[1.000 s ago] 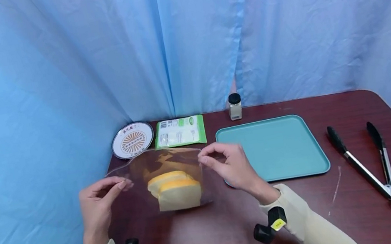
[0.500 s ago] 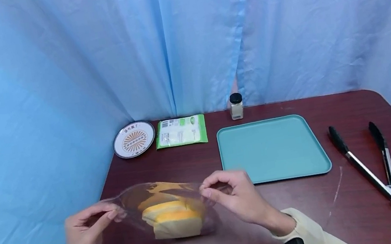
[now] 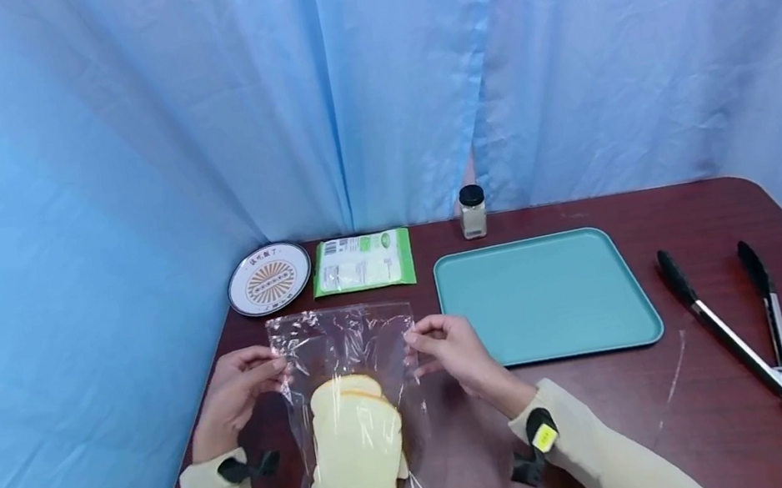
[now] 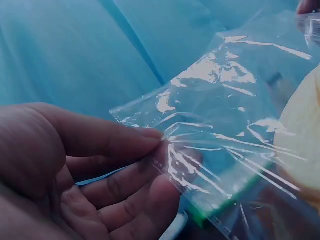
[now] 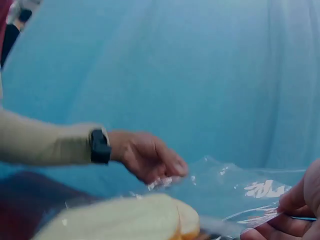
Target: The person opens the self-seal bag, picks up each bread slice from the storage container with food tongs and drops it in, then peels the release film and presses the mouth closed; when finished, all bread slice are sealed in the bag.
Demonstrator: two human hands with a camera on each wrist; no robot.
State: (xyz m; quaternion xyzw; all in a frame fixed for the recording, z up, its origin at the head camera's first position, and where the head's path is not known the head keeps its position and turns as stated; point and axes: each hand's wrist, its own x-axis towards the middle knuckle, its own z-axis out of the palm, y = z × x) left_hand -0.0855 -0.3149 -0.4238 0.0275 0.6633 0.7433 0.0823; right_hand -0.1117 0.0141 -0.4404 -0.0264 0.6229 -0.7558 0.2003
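A clear plastic bag (image 3: 344, 335) is stretched between my two hands, its upper part spread flat. Inside it are two bread slices (image 3: 356, 447), one overlapping the other. My left hand (image 3: 239, 393) pinches the bag's left edge between thumb and forefinger; the left wrist view shows creases in the film (image 4: 200, 145) running out from that pinch. On the opposite edge, my right hand (image 3: 457, 356) pinches the bag in the same way. The right wrist view shows the bread (image 5: 120, 220) low in the frame, with the right fingers partly cut off at its right side.
A teal tray (image 3: 546, 297) lies to the right of the bag. Farther right are tongs (image 3: 740, 344) with spread arms. Along the back stand a patterned plate (image 3: 269, 279), a green-and-white packet (image 3: 362, 263) and a black-capped jar (image 3: 473, 213). Blue curtains (image 3: 406, 90) enclose the table.
Both hands first came toward the person with the bag, then moved away again. The bag has swung from edge-on to face-up, showing the slices' broad faces. Both pinches stay.
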